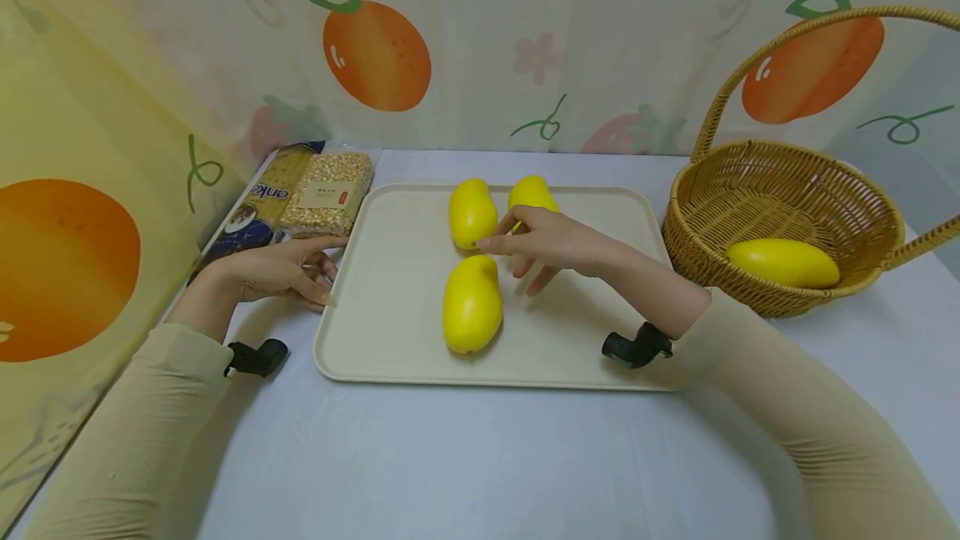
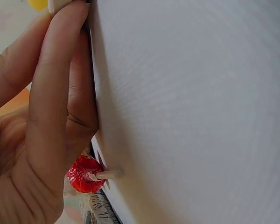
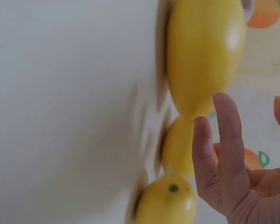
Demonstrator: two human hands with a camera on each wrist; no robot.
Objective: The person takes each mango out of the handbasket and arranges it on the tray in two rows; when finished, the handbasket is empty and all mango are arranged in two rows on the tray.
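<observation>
Three yellow mangoes lie on a cream tray: a near mango, a back-left mango and a back-right mango. My right hand hovers over the tray beside them, fingers spread and holding nothing. It partly hides the back-right mango. In the right wrist view, fingertips overlap the end of the nearest mango. At the tray's left edge, my left hand pinches the rim between thumb and fingers.
A wicker basket with a tall handle stands at right, a mango inside. Behind my left hand lie a bag of corn kernels and a gold-and-blue packet. A red-wrapped lollipop shows in the left wrist view.
</observation>
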